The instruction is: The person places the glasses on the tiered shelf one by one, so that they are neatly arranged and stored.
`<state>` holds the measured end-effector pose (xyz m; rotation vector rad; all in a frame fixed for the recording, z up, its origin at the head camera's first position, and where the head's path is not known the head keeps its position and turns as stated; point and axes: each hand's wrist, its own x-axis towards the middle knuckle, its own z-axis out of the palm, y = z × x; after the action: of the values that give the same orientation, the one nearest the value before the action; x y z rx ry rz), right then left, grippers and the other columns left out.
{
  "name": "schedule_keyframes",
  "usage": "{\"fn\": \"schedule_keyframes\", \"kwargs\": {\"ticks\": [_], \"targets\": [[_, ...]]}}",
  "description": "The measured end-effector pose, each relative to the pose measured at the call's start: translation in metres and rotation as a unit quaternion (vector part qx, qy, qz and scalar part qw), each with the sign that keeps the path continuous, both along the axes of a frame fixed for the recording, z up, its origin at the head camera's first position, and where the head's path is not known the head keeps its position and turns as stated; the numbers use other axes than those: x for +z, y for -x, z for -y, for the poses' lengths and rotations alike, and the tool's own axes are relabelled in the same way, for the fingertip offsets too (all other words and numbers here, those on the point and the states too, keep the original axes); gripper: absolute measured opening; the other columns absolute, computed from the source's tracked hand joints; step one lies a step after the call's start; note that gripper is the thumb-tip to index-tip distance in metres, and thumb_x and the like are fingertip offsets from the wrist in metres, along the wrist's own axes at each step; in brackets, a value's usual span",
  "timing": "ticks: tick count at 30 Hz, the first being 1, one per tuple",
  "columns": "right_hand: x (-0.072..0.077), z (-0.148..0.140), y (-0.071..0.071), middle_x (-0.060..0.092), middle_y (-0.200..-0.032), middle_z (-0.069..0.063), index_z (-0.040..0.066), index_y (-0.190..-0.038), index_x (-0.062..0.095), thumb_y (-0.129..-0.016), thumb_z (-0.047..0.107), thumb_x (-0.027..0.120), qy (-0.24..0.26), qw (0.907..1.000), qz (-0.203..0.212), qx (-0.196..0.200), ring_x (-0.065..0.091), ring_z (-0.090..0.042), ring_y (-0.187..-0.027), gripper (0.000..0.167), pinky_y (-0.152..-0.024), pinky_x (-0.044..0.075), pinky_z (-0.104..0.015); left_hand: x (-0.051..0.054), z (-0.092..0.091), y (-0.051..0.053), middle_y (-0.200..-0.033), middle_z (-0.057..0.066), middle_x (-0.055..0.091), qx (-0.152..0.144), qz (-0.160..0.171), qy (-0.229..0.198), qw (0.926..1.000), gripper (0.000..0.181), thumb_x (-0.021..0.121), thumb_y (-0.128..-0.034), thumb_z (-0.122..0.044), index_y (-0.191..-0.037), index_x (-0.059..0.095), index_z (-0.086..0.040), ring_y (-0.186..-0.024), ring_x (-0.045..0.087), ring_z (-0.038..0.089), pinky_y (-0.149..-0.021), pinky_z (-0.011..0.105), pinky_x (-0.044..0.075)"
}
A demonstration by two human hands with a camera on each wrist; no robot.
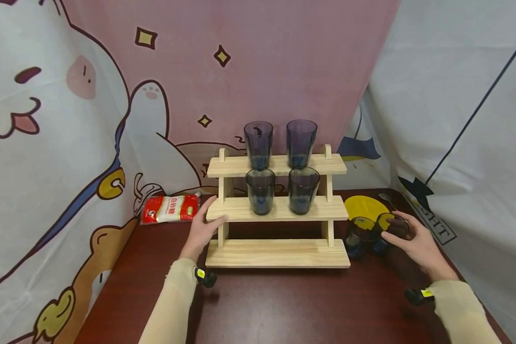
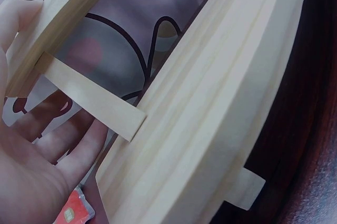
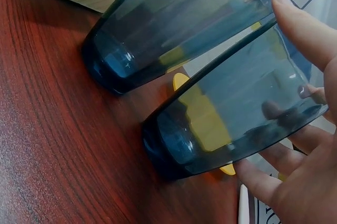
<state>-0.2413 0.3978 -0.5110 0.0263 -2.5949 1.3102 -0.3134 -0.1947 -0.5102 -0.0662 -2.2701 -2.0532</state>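
Note:
A three-tier wooden display stand bears several tinted glasses: two on the top board, a left one and a right one, and two on the middle board. My left hand grips the middle board's left end, its thumb over the board and its fingers around the side post. At the stand's right, my right hand holds a blue-tinted glass near its rim between thumb and fingers. Close beside it another such glass stands upright on the table.
A red and white packet lies at the back left. Behind the two right-hand glasses is a yellow plate, with a spoon near it. Printed cloth hangs close around the back and sides of the dark red table.

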Motion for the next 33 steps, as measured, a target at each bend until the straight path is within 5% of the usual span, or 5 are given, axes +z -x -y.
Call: {"fn": "schedule_keyframes", "kwargs": {"ticks": [10,18,33], "targets": [[0.000,-0.003,-0.005,0.050,-0.146,-0.030,0.005,-0.161,0.037,-0.093,0.031,0.083,-0.002,0.9996,0.008,-0.027,0.049,0.012,-0.102,0.086,-0.073,0.048,-0.007,-0.001,0.000,0.001,-0.155,0.003,0.048,-0.003,0.000,0.001,1.0000,0.075,0.083,-0.0927,-0.021,-0.158,0.048,-0.031,-0.111,0.063,0.030,-0.087,0.047,0.059],[0.003,0.000,-0.011,0.050,-0.149,-0.030,0.005,-0.161,0.039,-0.091,0.039,0.084,-0.019,0.9982,0.013,-0.055,0.048,0.009,-0.101,0.090,-0.071,0.047,-0.008,-0.001,0.000,0.003,-0.157,0.003,0.046,0.003,0.005,0.005,1.0000,0.072,0.083,-0.0924,-0.021,-0.154,0.051,-0.038,-0.114,0.062,0.030,-0.088,0.048,0.058],[0.015,0.004,-0.032,0.050,-0.151,-0.027,0.008,-0.156,0.047,-0.088,0.048,0.085,-0.067,0.9937,0.034,-0.083,0.051,-0.021,-0.113,0.087,-0.071,0.044,-0.016,0.000,0.000,0.001,-0.159,0.001,0.044,0.003,0.011,0.007,0.9999,0.072,0.084,-0.0922,-0.023,-0.154,0.051,-0.040,-0.116,0.062,0.031,-0.090,0.050,0.058]]}}
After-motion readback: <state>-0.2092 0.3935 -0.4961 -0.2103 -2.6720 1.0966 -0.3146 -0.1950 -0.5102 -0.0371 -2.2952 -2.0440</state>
